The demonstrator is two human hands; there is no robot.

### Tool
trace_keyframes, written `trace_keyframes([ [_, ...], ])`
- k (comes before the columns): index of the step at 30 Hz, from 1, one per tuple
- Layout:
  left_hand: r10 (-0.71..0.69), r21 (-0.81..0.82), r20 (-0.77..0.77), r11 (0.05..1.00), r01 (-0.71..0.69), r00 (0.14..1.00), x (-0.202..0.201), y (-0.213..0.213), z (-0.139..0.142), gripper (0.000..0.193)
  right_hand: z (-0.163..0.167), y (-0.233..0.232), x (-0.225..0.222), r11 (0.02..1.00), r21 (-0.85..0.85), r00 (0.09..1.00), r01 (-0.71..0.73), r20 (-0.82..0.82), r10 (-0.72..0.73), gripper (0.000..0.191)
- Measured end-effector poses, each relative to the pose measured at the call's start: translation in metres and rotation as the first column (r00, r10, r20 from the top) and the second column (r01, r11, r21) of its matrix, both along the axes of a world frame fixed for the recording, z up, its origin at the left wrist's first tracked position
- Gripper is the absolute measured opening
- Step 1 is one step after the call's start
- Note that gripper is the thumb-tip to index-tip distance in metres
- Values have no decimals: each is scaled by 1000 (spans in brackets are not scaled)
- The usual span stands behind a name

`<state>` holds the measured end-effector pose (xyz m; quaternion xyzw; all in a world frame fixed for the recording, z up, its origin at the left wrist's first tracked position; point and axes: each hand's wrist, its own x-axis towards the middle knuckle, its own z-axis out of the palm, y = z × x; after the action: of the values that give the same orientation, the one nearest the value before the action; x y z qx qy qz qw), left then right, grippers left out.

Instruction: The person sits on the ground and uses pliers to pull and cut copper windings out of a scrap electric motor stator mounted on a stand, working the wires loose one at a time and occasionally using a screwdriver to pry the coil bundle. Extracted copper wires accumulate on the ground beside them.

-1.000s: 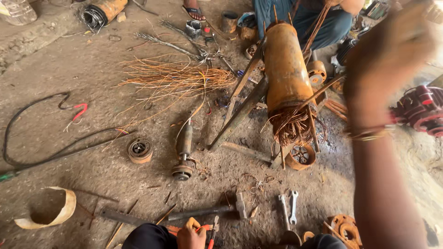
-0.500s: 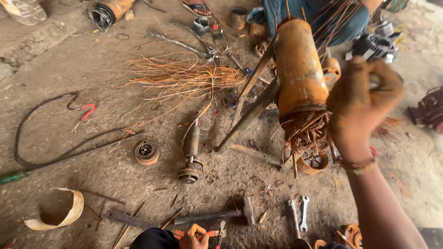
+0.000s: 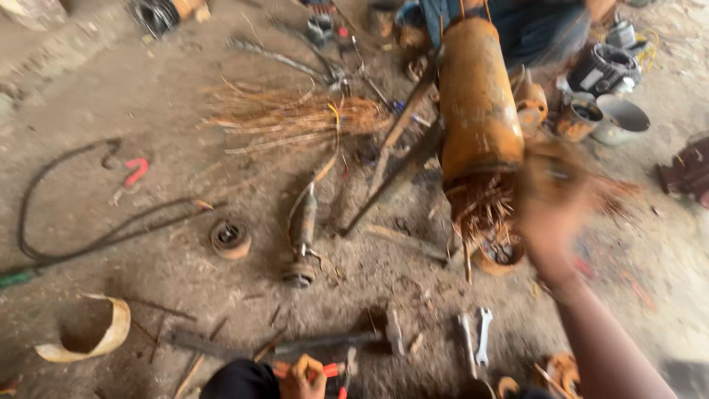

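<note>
Seen from above: a dusty concrete floor (image 3: 133, 111) strewn with motor parts and tools

At 3 o'clock from centre, the right hand (image 3: 550, 210), motion-blurred, raised in front of the lower end of a rusty orange motor cylinder (image 3: 478, 96); grip seemingly gathered on a tuft of copper winding wires (image 3: 480, 207) spilling from the cylinder's mouth, though too smeared to tell whether clamped or merely touching. Forearm running off toward 5 o'clock

At 6 o'clock, at the bottom edge, the left hand (image 3: 303, 377), fingers together around the red-orange handle of pliers (image 3: 336, 369), resting low near a dark trouser knee

Cylinder standing tilted at 1 o'clock, propped by dark metal bars (image 3: 402, 159) leaning against its left side. Just below its mouth, an orange ring-shaped end cap (image 3: 502, 255) on the floor

At 11 o'clock, a loose sheaf of pulled copper strands (image 3: 288, 118) lying flat. Near centre, a rotor shaft (image 3: 303, 236) with a bearing at its lower end; just to its 9 o'clock, a small round bearing cap (image 3: 230, 238). At 9 o'clock, a looping black cable (image 3: 66, 222) and a small red hook (image 3: 136, 170). At 7 o'clock, a curved strip of pale sheet (image 3: 96, 332). Between the two hands, a hammer (image 3: 347, 340) lying flat and two spanners (image 3: 476, 340) side by side

At 2 o'clock, metal cups and housings (image 3: 605, 96) clustered near another person's blue trousers (image 3: 532, 26) at 12 o'clock
</note>
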<state>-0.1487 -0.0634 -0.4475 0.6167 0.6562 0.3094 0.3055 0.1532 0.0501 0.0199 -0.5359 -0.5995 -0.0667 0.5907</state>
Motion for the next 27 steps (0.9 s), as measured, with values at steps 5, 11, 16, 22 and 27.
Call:
trace_keyframes([
  [5,41,72,76,996,-46,996,-2,1,2,10,41,-12,41,954,254,981,-159,-68,182,34],
  [11,63,-38,123,998,-59,990,-2,-3,9,8,37,13,13,992,101,997,-79,-2,80,34],
  [16,55,42,120,997,-61,991,3,3,19,9,66,8,10,968,170,980,-183,-53,194,33],
  [22,109,-12,78,994,-109,991,3,2,26,8,61,20,-1,992,107,997,-61,61,55,33],
  [27,106,121,78,986,-115,991,5,3,31,9,77,10,14,971,168,979,-173,-81,189,32],
])
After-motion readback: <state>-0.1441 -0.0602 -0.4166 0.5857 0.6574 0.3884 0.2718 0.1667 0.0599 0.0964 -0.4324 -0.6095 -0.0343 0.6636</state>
